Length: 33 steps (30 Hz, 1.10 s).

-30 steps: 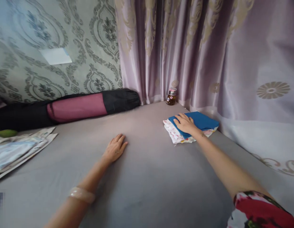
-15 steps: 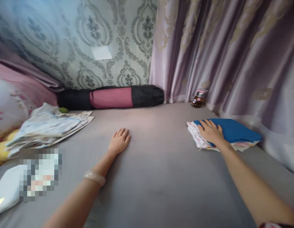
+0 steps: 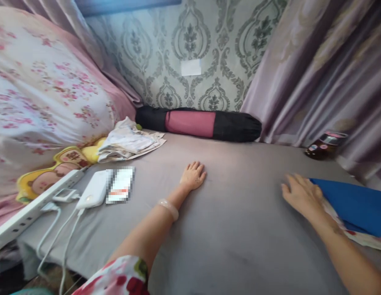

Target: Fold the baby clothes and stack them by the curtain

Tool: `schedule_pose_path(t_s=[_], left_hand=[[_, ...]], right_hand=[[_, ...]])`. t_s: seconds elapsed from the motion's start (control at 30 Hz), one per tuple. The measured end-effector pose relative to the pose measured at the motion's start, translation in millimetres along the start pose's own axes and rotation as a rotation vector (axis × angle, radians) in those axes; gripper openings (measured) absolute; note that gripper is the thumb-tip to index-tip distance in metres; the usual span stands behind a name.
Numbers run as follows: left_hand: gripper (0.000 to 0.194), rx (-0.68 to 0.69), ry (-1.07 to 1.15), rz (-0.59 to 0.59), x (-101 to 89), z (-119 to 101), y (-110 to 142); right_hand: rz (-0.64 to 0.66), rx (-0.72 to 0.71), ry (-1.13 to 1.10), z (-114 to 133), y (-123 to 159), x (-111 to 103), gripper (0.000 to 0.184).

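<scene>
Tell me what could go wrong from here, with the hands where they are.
The right hand is at the edge of the blue folded cloth; a sideways push might slide it off the floral-patterned cloth beneath.
A wide sweep farther back could tip the dark brown glass jar with a metal lid.
The white cable hangs over the edge; a snag might drag the white rectangular plastic device.

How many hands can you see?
2: the left hand on the grey sheet, near the middle of the view; the right hand beside the blue cloth.
</scene>
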<state>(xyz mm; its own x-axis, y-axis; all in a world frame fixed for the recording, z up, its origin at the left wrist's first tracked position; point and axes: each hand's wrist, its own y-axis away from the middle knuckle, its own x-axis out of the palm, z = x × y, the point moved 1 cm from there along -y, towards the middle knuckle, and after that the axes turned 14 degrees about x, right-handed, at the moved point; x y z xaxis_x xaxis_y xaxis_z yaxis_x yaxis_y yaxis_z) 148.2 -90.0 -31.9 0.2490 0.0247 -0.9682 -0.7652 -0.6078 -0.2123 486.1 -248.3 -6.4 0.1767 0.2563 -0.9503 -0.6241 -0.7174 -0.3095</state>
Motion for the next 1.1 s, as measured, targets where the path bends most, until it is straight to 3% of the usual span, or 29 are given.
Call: schedule_pose_path(t_s=[0.17,0.3,0.4,0.6,0.77,0.83,1.1], left_hand=[[0.048,0.009,0.020,-0.026,-1.1,3,2],[0.046,0.011,0.026,-0.033,-2.3,4,3],[0.045,0.016,0.022,-0.030,-1.7,5,3],[0.043,0.121,0.017,-0.030,-5.6,17,13],[0.034,0.168,0.096,0.026,-32.7,55,33],[0.032,0.074,0.100,0.029,-47.0,78,43],[0.027,-0.376,-0.011,-0.142,-101.6,167,100]], right_hand=[[0.190,-0.191,-0.164,88,34,23,0.047],[0.243,-0.316,-0.230,155,57,22,0.048],[0.266,-0.393,-0.240,183,68,17,0.047],[0.174,-0.395,-0.198,196,87,13,0.049],[0.125,-0.396,-0.183,196,92,14,0.051],[0.116,-0.392,-0.187,196,91,16,0.050],[0.098,-0.389,-0.172,197,91,21,0.051]])
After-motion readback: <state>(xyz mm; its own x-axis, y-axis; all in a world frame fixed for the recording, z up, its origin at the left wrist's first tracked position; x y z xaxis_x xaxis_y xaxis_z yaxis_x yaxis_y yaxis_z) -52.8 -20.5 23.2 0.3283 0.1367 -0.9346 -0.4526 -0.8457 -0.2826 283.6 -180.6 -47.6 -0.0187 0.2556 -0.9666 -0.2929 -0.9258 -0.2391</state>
